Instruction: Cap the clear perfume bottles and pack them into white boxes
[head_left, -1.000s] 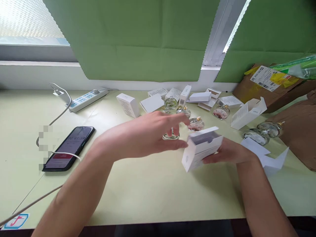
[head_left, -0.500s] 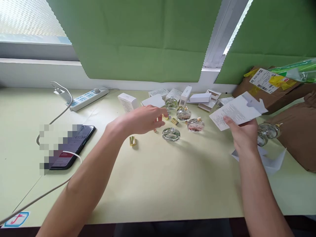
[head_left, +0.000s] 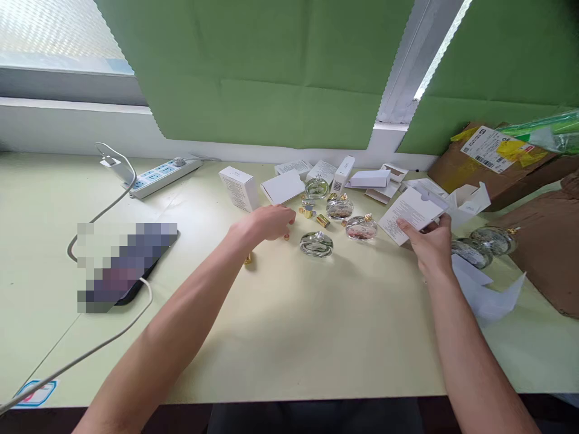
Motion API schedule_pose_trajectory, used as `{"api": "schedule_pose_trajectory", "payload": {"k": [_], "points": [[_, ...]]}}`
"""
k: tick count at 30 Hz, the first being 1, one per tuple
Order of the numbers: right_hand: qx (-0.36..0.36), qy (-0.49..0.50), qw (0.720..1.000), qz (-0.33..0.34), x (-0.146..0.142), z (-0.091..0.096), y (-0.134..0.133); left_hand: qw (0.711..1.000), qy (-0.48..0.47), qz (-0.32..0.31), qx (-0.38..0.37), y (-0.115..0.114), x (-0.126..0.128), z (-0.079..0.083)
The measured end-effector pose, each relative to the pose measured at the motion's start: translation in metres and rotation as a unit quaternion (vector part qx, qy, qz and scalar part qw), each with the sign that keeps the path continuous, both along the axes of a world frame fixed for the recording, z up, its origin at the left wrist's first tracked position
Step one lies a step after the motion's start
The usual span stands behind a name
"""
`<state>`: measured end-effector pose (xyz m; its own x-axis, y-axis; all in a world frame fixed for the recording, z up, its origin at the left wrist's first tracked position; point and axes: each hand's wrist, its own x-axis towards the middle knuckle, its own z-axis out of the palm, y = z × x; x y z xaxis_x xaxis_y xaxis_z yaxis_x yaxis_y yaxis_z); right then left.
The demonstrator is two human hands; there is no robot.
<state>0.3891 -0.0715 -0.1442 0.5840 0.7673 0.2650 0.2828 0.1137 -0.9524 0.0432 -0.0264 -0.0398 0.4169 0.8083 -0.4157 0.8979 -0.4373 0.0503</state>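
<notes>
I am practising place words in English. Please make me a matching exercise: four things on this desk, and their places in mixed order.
1 flat white carton
2 power strip
3 clear round bottle
4 brown parcel

A back left, near the sill
B far right
C in the right hand
D just right of the left hand

Pairs: 1-C, 2-A, 3-D, 4-B
</notes>
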Motion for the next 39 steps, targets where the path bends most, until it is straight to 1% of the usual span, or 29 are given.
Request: {"api": "schedule_pose_trajectory", "payload": {"k": [4,7,10,11,12,13,15,16,17,18,19,20,22,24,26,28,31,35,36,39], "points": [[0.031,-0.025,0.999,0.027,0.001,0.011,-0.006,1.0,0.01,0.001,0.005,0.003,0.001,-0.007],[0.041,-0.104,0.993,0.044,0.005,0.023,-0.016,1.0,0.008,0.0,0.007,0.006,-0.001,-0.011],[0.066,-0.197,0.978,0.027,0.008,0.039,-0.026,1.0,0.0,0.0,0.01,0.008,-0.003,-0.014],[0.099,-0.221,0.97,0.008,0.006,0.044,-0.029,1.0,-0.003,0.0,0.01,0.009,-0.003,-0.014],[0.154,-0.239,0.959,-0.02,0.003,0.049,-0.031,1.0,-0.005,-0.001,0.009,0.01,-0.004,-0.015],[0.226,-0.248,0.941,-0.054,-0.003,0.054,-0.033,1.0,-0.008,-0.001,0.008,0.01,-0.004,-0.015],[0.383,-0.223,0.89,-0.108,-0.025,0.059,-0.036,1.0,-0.014,-0.003,0.006,0.011,-0.004,-0.015],[0.421,-0.201,0.88,-0.094,-0.039,0.06,-0.037,1.0,-0.017,-0.004,0.006,0.011,-0.004,-0.015],[0.404,-0.191,0.894,-0.04,-0.055,0.059,-0.039,1.0,-0.02,-0.005,0.006,0.012,-0.004,-0.015],[0.365,-0.19,0.911,0.027,-0.072,0.057,-0.041,1.0,-0.024,-0.005,0.007,0.012,-0.004,-0.016],[0.303,-0.197,0.927,0.103,-0.087,0.054,-0.043,1.0,-0.027,-0.005,0.007,0.013,-0.005,-0.016],[0.24,-0.207,0.935,0.161,-0.101,0.05,-0.045,0.999,-0.03,-0.006,0.008,0.013,-0.005,-0.017],[0.131,-0.23,0.93,0.255,-0.122,0.042,-0.049,0.999,-0.037,-0.006,0.01,0.013,-0.006,-0.018],[0.025,-0.233,0.916,0.325,-0.133,0.034,-0.051,0.999,-0.048,-0.009,0.012,0.013,-0.005,-0.019],[-0.072,-0.212,0.9,0.374,-0.138,0.028,-0.051,0.998,-0.064,-0.016,0.007,0.013,-0.004,-0.02],[-0.134,-0.176,0.887,0.405,-0.141,0.024,-0.047,0.996,-0.082,-0.027,-0.003,0.012,-0.002,-0.022],[-0.152,-0.124,0.879,0.434,-0.144,0.023,-0.034,0.994,-0.099,-0.04,-0.01,0.012,0.001,-0.026],[-0.147,-0.068,0.851,0.5,-0.147,0.023,-0.015,0.993,-0.108,-0.047,0.0,0.013,0.003,-0.029],[-0.141,-0.058,0.848,0.508,-0.147,0.022,-0.012,0.993,-0.109,-0.048,0.002,0.014,0.002,-0.029],[-0.118,-0.047,0.86,0.494,-0.149,0.016,-0.011,0.992,-0.116,-0.048,0.011,0.016,-0.001,-0.024]]}}
